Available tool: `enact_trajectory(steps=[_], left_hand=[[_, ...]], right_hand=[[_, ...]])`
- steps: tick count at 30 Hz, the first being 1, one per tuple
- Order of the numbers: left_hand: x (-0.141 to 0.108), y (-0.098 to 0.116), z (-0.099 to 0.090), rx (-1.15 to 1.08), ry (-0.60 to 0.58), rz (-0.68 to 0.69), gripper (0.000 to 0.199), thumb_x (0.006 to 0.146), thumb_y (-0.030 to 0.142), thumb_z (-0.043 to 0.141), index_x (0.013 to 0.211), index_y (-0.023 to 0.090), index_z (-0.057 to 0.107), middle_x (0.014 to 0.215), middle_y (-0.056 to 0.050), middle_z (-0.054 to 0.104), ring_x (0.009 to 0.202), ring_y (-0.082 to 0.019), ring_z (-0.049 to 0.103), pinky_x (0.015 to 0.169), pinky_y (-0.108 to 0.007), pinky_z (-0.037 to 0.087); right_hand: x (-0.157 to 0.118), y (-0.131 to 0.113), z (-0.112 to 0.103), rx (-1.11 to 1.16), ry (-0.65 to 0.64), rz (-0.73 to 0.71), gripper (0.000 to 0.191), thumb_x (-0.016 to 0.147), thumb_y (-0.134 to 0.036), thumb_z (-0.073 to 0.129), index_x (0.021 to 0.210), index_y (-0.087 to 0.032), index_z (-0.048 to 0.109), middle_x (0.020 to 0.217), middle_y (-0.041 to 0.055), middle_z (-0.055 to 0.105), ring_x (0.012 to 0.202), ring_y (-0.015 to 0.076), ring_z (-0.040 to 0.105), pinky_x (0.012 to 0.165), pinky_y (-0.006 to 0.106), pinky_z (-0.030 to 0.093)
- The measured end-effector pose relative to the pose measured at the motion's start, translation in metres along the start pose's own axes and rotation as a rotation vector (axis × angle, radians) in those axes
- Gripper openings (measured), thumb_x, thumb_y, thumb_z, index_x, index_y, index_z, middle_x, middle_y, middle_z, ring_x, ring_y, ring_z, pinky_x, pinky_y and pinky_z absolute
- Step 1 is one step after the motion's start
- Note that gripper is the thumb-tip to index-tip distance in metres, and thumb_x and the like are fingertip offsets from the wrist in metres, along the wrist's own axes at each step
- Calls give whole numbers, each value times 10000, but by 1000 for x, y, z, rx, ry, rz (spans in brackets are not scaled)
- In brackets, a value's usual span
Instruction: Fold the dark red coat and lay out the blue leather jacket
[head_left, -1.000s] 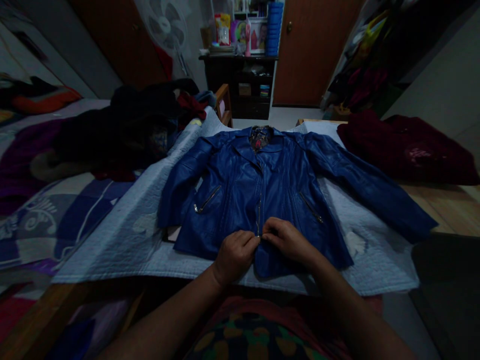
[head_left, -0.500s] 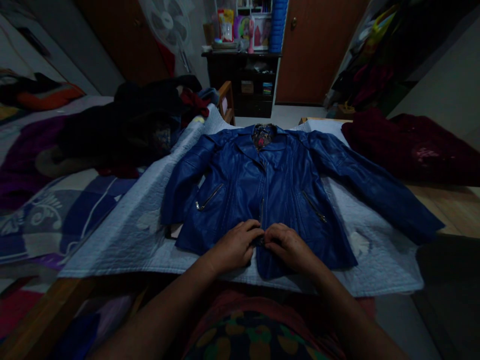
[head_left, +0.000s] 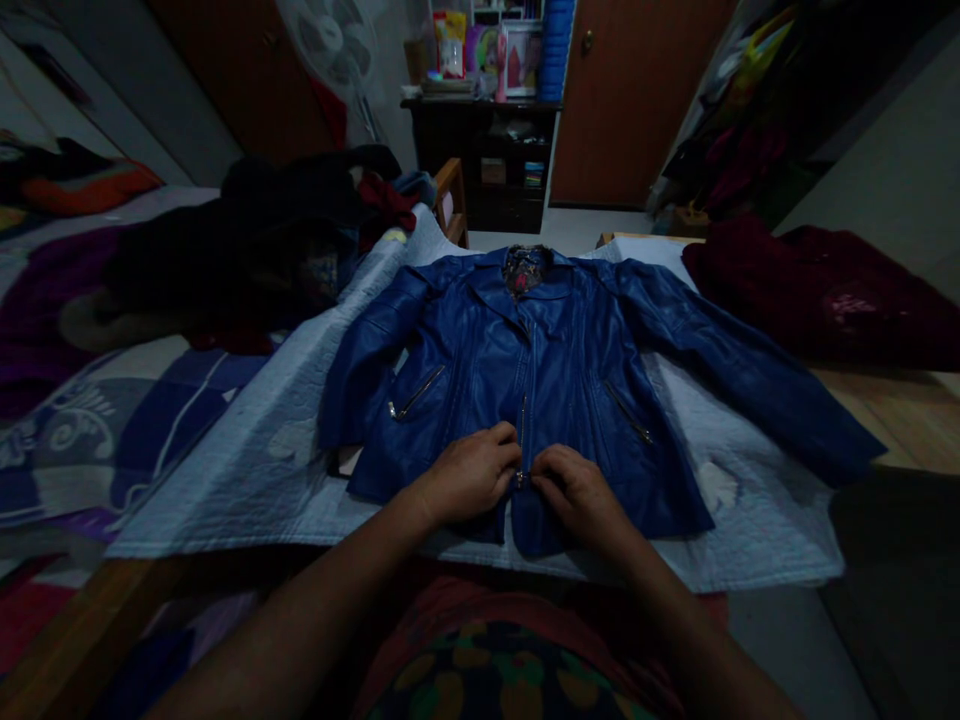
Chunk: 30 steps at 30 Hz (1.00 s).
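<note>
A blue leather-look jacket (head_left: pixel 480 350) lies front up, its collar at the far end and its sleeves spread to the sides. Down its middle runs a metal zipper (head_left: pixel 524 420), with the slider (head_left: pixel 520 480) near the lower hem. My left hand (head_left: pixel 474 475) is closed on the front edge beside the slider; its fingertips are partly hidden. From the other side, my right hand (head_left: pixel 576 490) pinches the zipper's pull tab between thumb and forefinger. Below the slider the two front edges stand slightly apart.
A pale quilted cover (head_left: pixel 300 500) lies under the jacket. Dark clothes (head_left: pixel 247 240) are heaped at left, and a maroon garment (head_left: pixel 825 290) lies at right. Farther back are a wooden chair part (head_left: pixel 452 195), a fan (head_left: pixel 330 40) and a dark cabinet (head_left: pixel 480 120).
My left hand has shifted slightly up and away from the hem, uncovering the slider and the left front's lower edge. My right hand stays nearly in place.
</note>
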<state>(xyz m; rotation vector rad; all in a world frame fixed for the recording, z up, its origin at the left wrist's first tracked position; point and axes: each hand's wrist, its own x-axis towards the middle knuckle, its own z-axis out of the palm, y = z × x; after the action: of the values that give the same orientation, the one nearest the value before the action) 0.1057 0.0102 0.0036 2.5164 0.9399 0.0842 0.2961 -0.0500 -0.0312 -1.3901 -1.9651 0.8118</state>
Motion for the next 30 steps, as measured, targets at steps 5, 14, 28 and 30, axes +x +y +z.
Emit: enact_trajectory(steps=[5, 14, 28, 30], left_hand=[[4, -2, 3, 15, -15, 43, 118, 872, 185, 482, 887, 206, 598, 1032, -39, 547, 919, -173, 584, 830, -298, 478], [5, -7, 6, -20, -13, 61, 100, 885, 176, 479, 903, 204, 574, 981, -31, 538, 898, -169, 570, 786, -287, 468], [7, -8, 6, -20, -4, 10, 84, 895, 169, 466, 859, 205, 533, 961, -15, 528, 845, -150, 570, 743, -267, 464], [7, -8, 6, -14, 1, 0, 89, 895, 165, 463, 854, 206, 530, 957, -14, 529, 835, -147, 569, 736, -264, 465]], right_hand=[[0, -2, 9, -158, -13, -41, 107, 895, -121, 504, 854, -197, 567, 855, 35, 578, 837, 184, 499, 766, 317, 377], [4, 0, 13, -245, -37, 1, 73, 870, -174, 570, 910, -208, 621, 852, 36, 589, 830, 190, 500, 733, 323, 354], [0, 1, 12, -238, -54, -71, 100, 899, -176, 554, 817, -199, 606, 832, 38, 592, 826, 192, 486, 726, 331, 342], [0, 1, 10, -229, -79, -82, 92, 898, -174, 561, 822, -200, 605, 830, 32, 592, 836, 191, 487, 733, 330, 338]])
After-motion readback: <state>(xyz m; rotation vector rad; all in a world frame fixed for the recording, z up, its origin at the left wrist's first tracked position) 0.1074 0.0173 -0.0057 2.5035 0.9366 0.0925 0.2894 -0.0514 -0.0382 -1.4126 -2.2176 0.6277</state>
